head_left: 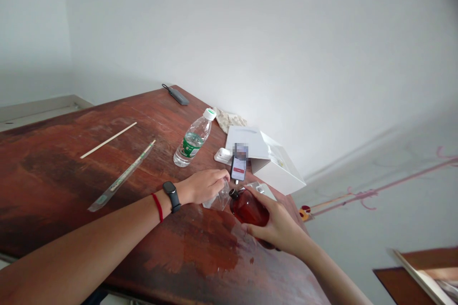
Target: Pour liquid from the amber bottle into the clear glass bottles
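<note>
My right hand (281, 221) is wrapped round a dark red-brown bottle (248, 207). The bottle is tilted, with its dark neck towards my left hand (205, 186). The fingers of my left hand are closed on a clear, see-through plastic piece (217, 199); whether it is a cup or a bag I cannot tell. The bottle's mouth is close beside this piece, and no liquid can be made out between them. Just behind my left hand a phone (238, 167) with a lit screen leans against a white box (250, 145).
A part-filled water bottle (193, 140) with a white cap stands on the brown table (150, 243). To the left lie a bare chopstick (109, 140) and chopsticks in a wrapper (123, 176). A grey device (178, 96) lies at the back edge. Wet patches mark the table's front.
</note>
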Available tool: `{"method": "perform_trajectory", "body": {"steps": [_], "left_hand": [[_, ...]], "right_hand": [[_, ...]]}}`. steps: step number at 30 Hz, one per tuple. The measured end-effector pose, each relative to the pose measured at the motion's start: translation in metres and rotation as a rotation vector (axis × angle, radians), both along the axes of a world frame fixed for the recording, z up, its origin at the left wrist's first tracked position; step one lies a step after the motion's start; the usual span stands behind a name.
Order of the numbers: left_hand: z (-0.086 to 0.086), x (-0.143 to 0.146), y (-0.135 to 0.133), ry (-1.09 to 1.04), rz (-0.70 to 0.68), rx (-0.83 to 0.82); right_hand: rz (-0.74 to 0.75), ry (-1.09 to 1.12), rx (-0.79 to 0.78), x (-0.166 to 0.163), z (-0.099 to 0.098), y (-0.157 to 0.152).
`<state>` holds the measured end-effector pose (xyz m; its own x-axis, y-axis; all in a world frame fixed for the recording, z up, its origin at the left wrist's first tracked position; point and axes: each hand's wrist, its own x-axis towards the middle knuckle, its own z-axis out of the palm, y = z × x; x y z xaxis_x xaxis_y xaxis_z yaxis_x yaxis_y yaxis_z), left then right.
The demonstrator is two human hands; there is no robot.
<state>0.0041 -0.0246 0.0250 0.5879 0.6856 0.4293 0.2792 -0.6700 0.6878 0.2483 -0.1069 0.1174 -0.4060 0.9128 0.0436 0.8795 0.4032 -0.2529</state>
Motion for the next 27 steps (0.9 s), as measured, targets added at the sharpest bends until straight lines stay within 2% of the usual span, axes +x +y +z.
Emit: {"method": "perform_trajectory", "body": {"steps": [18, 22, 27], "left_hand": [[0.0010, -0.0015, 0.0021, 0.028, 0.028, -0.005], [0.0028, -0.0016, 0.0006, 0.031, 0.032, -0.006], [0.0050, -0.0034, -0.0010, 0.028, 0.024, -0.003]], "right_hand": [[-0.006, -0.021, 0.051, -0.0017, 0.0008, 0.0025], [-0.010, -0.048, 0.088, -0.0049, 0.0040, 0.0018], [-0.025, -0.096, 0.063, -0.0088, 0.0099, -0.0004]]}}
